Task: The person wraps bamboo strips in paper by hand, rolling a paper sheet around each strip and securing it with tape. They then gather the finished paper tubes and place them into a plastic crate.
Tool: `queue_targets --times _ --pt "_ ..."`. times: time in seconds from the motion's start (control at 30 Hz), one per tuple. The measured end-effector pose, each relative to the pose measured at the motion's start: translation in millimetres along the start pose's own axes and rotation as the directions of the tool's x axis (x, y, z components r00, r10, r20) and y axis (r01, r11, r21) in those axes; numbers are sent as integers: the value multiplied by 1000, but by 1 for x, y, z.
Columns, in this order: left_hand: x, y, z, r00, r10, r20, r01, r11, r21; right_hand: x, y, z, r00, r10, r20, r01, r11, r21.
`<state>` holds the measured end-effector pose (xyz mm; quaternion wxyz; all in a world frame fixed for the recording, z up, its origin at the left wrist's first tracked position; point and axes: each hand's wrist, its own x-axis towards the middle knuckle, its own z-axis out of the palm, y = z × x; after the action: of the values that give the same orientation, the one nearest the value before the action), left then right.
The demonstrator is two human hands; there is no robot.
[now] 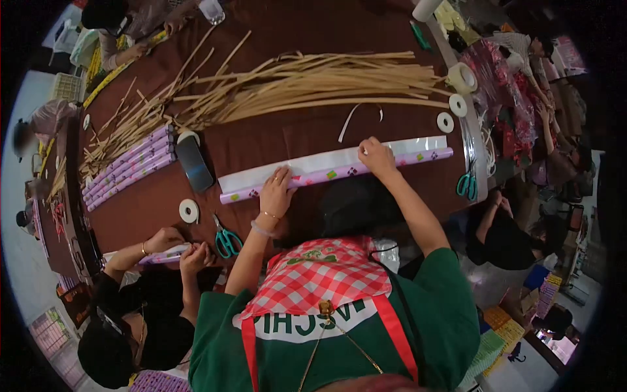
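A long sheet of purple patterned wrapping paper (333,174) lies across the brown table, its near edge folded or rolled and its white inside (313,159) showing along the far side. My left hand (277,189) rests flat on the left part of it, fingers stretched over the near edge. Over the white side, right of the middle, my right hand (377,157) is closed in a pinch; what is in the fingertips is too small to make out. A thin curled white strip (351,123) lies just beyond the paper.
Long thin wooden strips (326,81) are heaped beyond the paper. Purple wrapped rolls (130,166), a phone (194,163) and a tape roll (189,211) lie left. Teal scissors (227,242) sit near a co-worker's hands (176,248); other scissors (467,186) lie right, near tape rolls (445,122).
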<state>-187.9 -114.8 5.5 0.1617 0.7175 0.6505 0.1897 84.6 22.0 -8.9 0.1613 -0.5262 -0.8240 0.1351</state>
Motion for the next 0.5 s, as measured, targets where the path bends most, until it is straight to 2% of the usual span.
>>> queue_targets --times 0.13,0.27,0.37,0.5 --pt "1 0 -2 1000 8 -11 -8 1000 -13 1 -1 3 999 -21 -44 21 1000 3" --pt "0 -3 0 997 58 -46 -59 998 -8 0 -1 2 1000 -29 -9 29 1000 0" --pt "0 0 -2 1000 17 -12 -17 1000 -12 -2 -2 1 1000 -17 -2 17 1000 13" --pt "0 0 -3 999 39 -35 -40 999 -11 -3 -4 2 999 -41 -1 41 999 -32"
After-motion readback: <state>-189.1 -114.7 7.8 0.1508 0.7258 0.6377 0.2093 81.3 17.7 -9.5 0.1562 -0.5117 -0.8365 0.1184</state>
